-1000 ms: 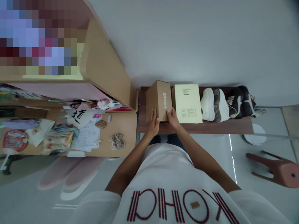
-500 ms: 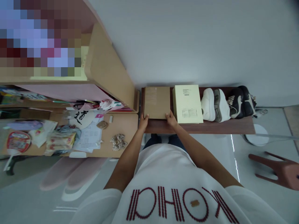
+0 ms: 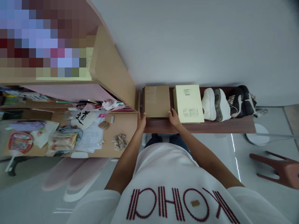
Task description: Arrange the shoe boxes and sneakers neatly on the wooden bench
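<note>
A brown cardboard box (image 3: 157, 101) rests on a dark wooden shelf (image 3: 154, 126) against the wall. My left hand (image 3: 141, 121) is at its near left corner, thumb along the side. At the near right corner, my right hand (image 3: 174, 118) presses the other side, in the gap before a pale yellow box (image 3: 188, 102). Both hands grip the cardboard box between them; the fingers beneath the thumbs are mostly hidden.
Right of the yellow box stand white shoes (image 3: 209, 104) and black shoes (image 3: 237, 101). A wooden desk (image 3: 130, 124) with a cabinet side panel (image 3: 114, 65) borders the shelf on the left. A reddish-brown stool (image 3: 286, 171) is on the floor at right.
My thumbs have slid from the box's near top edge out to its sides. The cardboard box sits very slightly farther back toward the wall.
</note>
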Tool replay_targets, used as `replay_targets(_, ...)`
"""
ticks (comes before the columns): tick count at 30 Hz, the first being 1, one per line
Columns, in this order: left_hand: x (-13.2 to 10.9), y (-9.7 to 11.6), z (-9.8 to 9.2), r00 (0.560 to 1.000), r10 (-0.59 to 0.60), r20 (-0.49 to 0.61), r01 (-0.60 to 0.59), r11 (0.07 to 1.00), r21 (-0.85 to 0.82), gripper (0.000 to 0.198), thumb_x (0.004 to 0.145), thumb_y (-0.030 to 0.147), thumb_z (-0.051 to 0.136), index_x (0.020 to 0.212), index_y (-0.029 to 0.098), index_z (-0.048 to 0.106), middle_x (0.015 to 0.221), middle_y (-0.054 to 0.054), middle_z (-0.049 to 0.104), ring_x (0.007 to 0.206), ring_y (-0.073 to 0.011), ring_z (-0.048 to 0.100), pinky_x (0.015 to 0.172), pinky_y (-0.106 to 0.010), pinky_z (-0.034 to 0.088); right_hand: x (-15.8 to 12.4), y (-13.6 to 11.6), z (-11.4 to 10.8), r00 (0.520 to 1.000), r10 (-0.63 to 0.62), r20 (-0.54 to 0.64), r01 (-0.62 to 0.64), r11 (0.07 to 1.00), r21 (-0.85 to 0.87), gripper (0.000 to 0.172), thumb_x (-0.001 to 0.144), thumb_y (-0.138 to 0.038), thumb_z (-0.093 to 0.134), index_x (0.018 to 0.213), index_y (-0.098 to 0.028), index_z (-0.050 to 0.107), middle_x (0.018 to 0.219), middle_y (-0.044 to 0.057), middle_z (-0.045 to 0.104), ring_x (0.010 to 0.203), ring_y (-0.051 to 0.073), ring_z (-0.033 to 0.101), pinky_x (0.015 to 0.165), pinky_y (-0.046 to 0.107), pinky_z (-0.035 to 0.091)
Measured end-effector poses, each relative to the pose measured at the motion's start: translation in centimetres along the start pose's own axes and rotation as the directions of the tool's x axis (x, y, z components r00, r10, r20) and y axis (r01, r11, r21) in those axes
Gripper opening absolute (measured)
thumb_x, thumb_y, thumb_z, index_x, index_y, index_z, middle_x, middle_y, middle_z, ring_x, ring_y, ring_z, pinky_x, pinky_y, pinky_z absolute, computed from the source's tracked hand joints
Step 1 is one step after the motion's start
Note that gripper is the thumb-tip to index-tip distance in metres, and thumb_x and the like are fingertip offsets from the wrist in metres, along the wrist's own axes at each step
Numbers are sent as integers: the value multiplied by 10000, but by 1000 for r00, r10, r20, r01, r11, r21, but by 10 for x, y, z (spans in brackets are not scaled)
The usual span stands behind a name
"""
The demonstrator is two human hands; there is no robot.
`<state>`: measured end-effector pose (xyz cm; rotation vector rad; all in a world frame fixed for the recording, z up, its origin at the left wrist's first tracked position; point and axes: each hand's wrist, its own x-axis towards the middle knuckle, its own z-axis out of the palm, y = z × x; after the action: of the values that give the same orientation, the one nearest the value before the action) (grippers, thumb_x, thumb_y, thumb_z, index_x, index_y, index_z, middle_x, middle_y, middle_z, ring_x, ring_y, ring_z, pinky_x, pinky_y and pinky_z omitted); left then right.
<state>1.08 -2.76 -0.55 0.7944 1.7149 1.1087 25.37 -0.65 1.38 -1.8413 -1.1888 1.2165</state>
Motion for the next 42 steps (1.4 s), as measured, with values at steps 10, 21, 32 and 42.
replay_targets(10, 3, -2, -6, 994, -107, 21, 108, 993, -47, 662, 936, 509, 696, 1494, 202, 516, 1497, -149, 620, 1457, -286, 532, 1260, -456, 337, 14, -9, -1, 999, -1, -53, 6, 995, 103, 670, 941, -639, 593, 1425, -176, 603, 1492, 172, 624, 1436, 326, 549, 1248, 542, 366)
replay_targets(21, 20, 18, 8, 993, -17, 115, 16, 1000, 15, 584, 888, 526, 746, 1347, 184, 628, 1396, -165, 688, 1349, -301, 619, 1198, -442, 419, 18, -9, 3, 994, 79, -72, -78, 997, 16, 592, 932, -448, 650, 1430, -134, 585, 1512, 192, 601, 1450, 318, 536, 1240, 503, 386)
replay_targets(32, 33, 21, 11, 991, -88, 99, 75, 990, 122, 605, 911, 478, 729, 1425, 192, 586, 1429, -164, 672, 1377, -297, 602, 1208, -444, 415, 28, -17, 13, 989, 141, -39, -141, 990, -1, 625, 928, -371, 670, 1463, -79, 532, 1429, 229, 657, 1325, 299, 650, 1155, 452, 486)
replay_targets(42, 46, 20, 11, 987, -141, 75, 137, 989, 57, 619, 845, 491, 812, 1350, 178, 640, 1418, -186, 670, 1430, -334, 549, 1244, -459, 361, 43, -16, 19, 984, 177, -34, -177, 984, 17, 685, 920, -419, 660, 1510, -126, 473, 1446, 212, 651, 1360, 311, 626, 1169, 493, 477)
